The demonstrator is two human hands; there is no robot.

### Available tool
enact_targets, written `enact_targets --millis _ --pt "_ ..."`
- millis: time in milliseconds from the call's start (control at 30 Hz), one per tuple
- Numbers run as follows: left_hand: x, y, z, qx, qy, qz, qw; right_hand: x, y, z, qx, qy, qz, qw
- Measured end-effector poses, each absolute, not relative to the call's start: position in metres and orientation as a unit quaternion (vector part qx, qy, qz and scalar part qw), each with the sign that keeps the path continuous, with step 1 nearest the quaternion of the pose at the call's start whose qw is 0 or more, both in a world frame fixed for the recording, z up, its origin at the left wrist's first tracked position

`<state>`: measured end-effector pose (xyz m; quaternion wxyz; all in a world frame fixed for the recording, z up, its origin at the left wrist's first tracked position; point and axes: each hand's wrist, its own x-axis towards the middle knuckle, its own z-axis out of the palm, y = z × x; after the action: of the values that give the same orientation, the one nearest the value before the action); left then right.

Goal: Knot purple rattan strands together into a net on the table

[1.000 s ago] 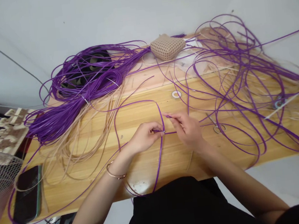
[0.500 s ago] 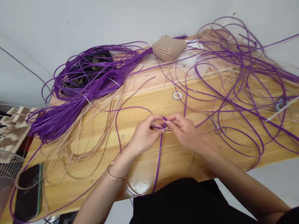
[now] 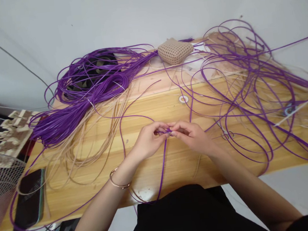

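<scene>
Over the middle of the table my left hand (image 3: 149, 140) and my right hand (image 3: 191, 135) meet, fingertips almost touching. Both pinch a small crossing of purple cord (image 3: 163, 164), whose strand runs down from the fingers to the table's front edge. The crossing itself is mostly covered by my fingers. Another purple strand curves in from the left behind my left hand. Right of my right hand, a pair of scissors (image 3: 227, 134) lies among loops of purple cord. A white ring (image 3: 183, 99) rests on the wood beyond the hands.
On the wooden table (image 3: 109, 190), a purple cord bundle (image 3: 61, 127) and beige strands (image 3: 92, 157) lie left. A tangled purple heap (image 3: 247, 61) covers the right. A beige woven piece (image 3: 175, 50) sits at the back. A phone (image 3: 29, 198) lies front left, beside a wire basket (image 3: 5, 179).
My right hand has shifted slightly right and its fingers have tipped lower over the cord. The short purple end that stuck up between the fingertips no longer shows.
</scene>
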<state>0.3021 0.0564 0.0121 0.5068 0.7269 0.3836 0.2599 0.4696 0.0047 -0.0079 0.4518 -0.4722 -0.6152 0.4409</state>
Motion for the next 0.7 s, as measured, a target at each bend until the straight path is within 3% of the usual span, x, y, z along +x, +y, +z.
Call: enact_targets --millis 367,700 --pt "0.303 0.054 0.009 0.732 0.427 0.274 0.455 0.46 -0.003 -0.007 -0.522 -0.611 0.367 0.469" --pt "0.306 0.053 0.012 0.705 0.402 0.261 0.522 0.464 -0.004 -0.005 -0.519 -0.597 0.358 0.495"
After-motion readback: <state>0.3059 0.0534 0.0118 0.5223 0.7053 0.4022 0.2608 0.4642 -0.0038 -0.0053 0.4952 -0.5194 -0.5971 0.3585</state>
